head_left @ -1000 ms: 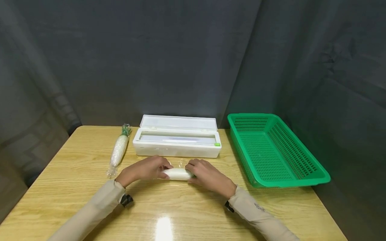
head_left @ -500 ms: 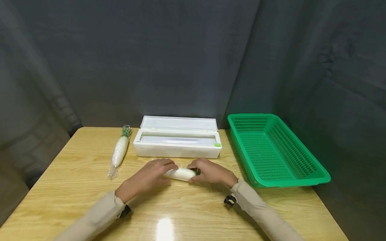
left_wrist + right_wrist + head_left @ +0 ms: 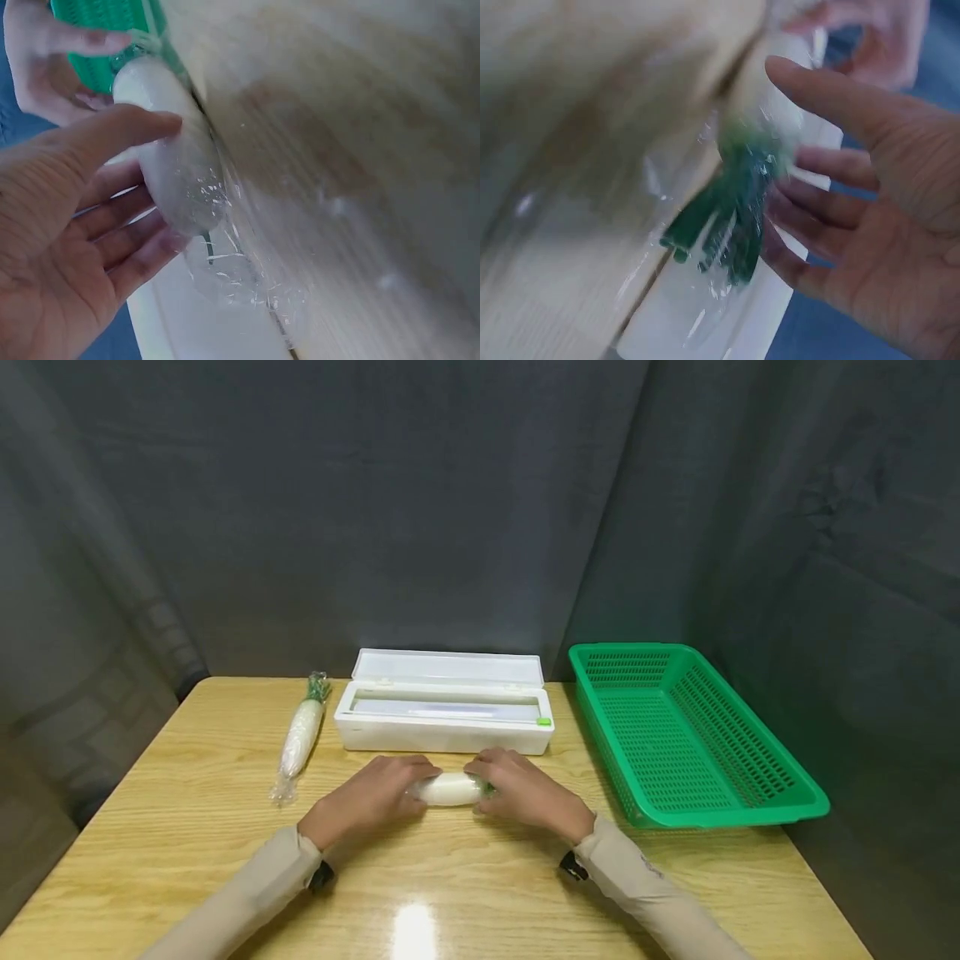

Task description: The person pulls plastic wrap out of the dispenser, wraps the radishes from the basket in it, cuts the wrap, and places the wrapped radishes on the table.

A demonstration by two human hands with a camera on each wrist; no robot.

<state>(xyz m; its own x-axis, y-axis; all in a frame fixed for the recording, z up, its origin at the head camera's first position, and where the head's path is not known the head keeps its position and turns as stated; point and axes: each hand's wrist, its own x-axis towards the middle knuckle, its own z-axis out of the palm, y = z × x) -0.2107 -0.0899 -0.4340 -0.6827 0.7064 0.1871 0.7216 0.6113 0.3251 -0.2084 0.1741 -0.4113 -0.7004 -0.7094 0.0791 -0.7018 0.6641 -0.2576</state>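
Note:
A white radish with cut green stems lies crosswise on the table, in front of a white box. Clear cling film covers it, and loose film sticks out past both ends. My left hand holds the plain end, thumb on the near side and fingers behind, as the left wrist view shows. At the leafy end my right hand grips the radish between thumb and fingers. The middle of the radish shows between the hands. A second wrapped radish lies to the left.
Behind the hands stands the white cling film dispenser, lid up, with a green slider at its right. A green plastic basket sits at the right. The wooden table meets a dark curtain at the back.
The radish has turned between my hands, tilting slightly and then coming level again. Both hands have shifted their hold along with it. The box, basket and second radish stay put.

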